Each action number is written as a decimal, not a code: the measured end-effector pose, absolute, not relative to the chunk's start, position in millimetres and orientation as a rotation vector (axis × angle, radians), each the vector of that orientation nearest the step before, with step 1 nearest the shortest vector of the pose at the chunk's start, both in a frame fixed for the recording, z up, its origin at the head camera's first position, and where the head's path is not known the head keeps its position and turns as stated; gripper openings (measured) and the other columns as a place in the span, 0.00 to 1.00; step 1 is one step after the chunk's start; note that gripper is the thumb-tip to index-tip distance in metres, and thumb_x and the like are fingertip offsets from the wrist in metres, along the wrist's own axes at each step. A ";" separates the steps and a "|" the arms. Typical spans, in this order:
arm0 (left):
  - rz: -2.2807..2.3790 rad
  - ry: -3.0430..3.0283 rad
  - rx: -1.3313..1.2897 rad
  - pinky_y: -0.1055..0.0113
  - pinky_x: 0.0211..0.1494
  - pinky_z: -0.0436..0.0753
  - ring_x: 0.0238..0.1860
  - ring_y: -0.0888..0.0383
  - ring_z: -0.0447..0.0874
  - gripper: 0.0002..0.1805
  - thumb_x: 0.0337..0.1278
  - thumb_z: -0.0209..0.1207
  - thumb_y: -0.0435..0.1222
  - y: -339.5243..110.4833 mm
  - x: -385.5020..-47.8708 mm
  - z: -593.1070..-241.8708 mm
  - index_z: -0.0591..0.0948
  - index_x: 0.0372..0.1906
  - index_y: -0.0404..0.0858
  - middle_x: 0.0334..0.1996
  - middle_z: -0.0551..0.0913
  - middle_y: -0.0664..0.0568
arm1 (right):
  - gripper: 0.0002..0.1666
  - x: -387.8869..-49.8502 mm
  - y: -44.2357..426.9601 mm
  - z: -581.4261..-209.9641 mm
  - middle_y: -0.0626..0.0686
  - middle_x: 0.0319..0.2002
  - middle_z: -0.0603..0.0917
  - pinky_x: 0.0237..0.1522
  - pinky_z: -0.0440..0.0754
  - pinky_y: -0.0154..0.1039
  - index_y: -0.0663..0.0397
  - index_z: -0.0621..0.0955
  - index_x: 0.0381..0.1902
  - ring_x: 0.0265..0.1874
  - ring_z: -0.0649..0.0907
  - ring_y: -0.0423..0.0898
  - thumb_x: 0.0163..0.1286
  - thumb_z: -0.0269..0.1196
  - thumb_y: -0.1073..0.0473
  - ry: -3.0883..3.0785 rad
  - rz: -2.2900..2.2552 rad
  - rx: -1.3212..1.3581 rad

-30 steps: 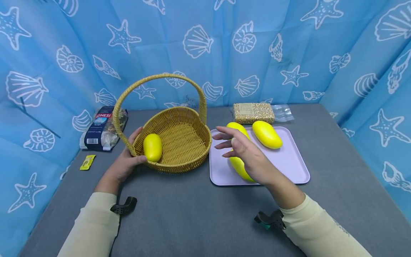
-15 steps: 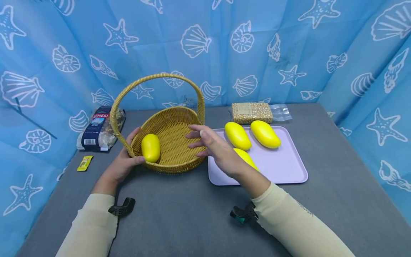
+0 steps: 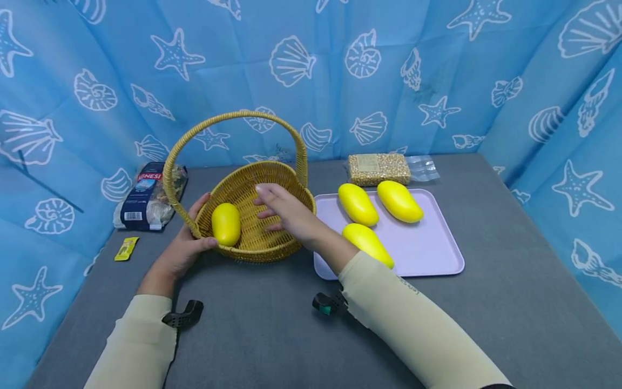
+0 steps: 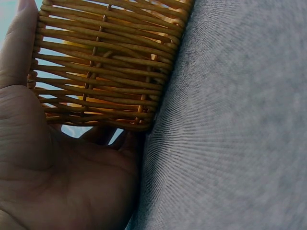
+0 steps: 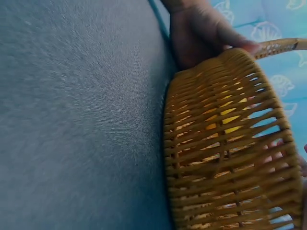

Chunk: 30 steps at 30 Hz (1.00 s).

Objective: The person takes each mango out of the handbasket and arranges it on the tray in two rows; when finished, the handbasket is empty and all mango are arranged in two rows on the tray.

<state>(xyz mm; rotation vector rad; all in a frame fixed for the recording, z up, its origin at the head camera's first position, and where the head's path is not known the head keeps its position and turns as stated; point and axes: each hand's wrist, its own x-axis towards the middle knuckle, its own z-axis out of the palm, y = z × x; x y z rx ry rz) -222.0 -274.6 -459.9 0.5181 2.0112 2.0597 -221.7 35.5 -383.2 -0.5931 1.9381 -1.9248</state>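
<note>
A woven basket point(image 3: 262, 250) with a tall arched handle stands on the table, one yellow mango point(image 3: 225, 225) lying at its left side. My left hand point(image 3: 186, 249) grips the basket's left edge, its thumb over the rim; the left wrist view shows the palm against the woven wall point(image 4: 110, 67). Over the basket's right half hovers my right hand point(image 3: 286, 212), fingers loosely bent and holding nothing. To the right, a lilac tray point(image 3: 427, 254) bears a front mango point(image 3: 367, 245), a back-left mango point(image 3: 358, 204) and a back-right mango point(image 3: 400, 201).
Behind the tray lies a clear pack of pale grains point(image 3: 379, 169). A dark blue AGNESI bag point(image 3: 150, 195) stands left of the basket, with a small yellow packet point(image 3: 127, 248) in front of it. A blue shell-print curtain point(image 3: 243, 70) closes off the back and sides.
My right hand has moved left from above the tray to above the basket, uncovering the mangoes on the tray. My left hand keeps its grip on the basket.
</note>
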 end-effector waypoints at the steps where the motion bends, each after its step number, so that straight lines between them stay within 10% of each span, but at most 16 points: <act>1: 2.060 2.011 0.519 0.70 0.71 0.68 0.79 0.48 0.53 0.56 0.73 0.68 0.30 -274.6 -222.0 -459.8 0.45 0.91 0.56 0.88 0.45 0.42 | 0.39 -224.2 31.7 -384.1 0.58 0.72 0.75 0.60 0.83 0.57 0.53 0.65 0.83 0.66 0.79 0.64 0.88 0.48 0.36 1.949 -1.901 -0.583; 12: 2.063 2.004 0.560 0.68 0.69 0.72 0.75 0.49 0.59 0.55 0.76 0.67 0.31 -273.4 -222.7 -461.6 0.44 0.91 0.55 0.86 0.47 0.38 | 0.48 -244.8 0.2 -393.7 0.59 0.76 0.71 0.59 0.84 0.58 0.51 0.60 0.87 0.69 0.77 0.60 0.83 0.54 0.30 2.071 -1.633 -0.550; 21: 2.067 1.999 0.573 0.67 0.66 0.77 0.73 0.51 0.65 0.55 0.75 0.66 0.31 -275.5 -222.8 -463.2 0.43 0.91 0.55 0.85 0.49 0.37 | 0.47 -253.7 -12.3 -400.4 0.52 0.86 0.61 0.80 0.56 0.53 0.49 0.59 0.89 0.82 0.60 0.49 0.86 0.45 0.28 2.187 -1.286 -0.740; 30: 2.073 1.960 0.594 0.66 0.69 0.75 0.76 0.50 0.61 0.55 0.76 0.63 0.27 -276.0 -222.1 -461.6 0.42 0.91 0.54 0.86 0.46 0.34 | 0.31 -254.3 -10.5 -405.2 0.51 0.75 0.77 0.70 0.71 0.49 0.44 0.73 0.82 0.69 0.75 0.46 0.87 0.57 0.45 2.184 -1.157 -0.896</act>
